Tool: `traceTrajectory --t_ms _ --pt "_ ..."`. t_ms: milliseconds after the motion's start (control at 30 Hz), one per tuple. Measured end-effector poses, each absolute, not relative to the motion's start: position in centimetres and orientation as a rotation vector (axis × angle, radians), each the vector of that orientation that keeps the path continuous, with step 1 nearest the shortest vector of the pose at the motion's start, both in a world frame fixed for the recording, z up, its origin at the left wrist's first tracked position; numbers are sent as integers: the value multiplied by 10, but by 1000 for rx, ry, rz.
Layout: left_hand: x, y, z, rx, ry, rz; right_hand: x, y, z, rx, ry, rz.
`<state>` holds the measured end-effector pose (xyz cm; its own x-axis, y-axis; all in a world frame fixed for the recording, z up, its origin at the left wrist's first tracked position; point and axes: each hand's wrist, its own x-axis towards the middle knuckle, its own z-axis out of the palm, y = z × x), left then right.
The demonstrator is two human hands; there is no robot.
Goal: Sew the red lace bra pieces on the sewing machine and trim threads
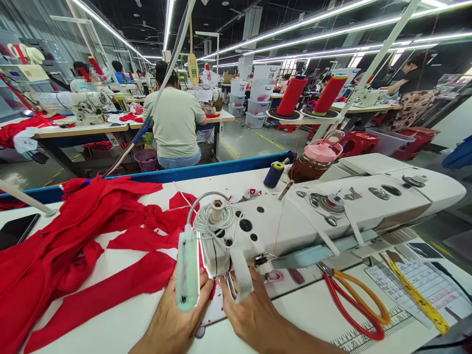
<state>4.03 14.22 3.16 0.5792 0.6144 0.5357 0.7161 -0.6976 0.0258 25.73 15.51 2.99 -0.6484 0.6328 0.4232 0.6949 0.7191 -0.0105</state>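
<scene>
Both your hands meet at bottom centre: left hand and right hand lie flat, fingers spread, pinning red fabric under the sewing machine head; its strip runs lengthwise leftward, nearer your left.

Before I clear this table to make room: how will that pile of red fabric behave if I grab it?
The red fabric lies in folds and loose strips across the white table, so it will probably flop and trail rather than lift as one piece. It looks thin, so likely light. One end runs under the sewing machine by the left hand, so it may snag.
</scene>
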Motion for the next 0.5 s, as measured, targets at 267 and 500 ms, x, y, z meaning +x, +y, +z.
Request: traceTrajectory --t_ms 267,500 --pt "36 134 15 -2543 -1142 -589 256 156 27 -1020 -2500 -211" --pt "42 135 21 -2474 -1152 -722 255 155 31 -1058 -2485 -265"
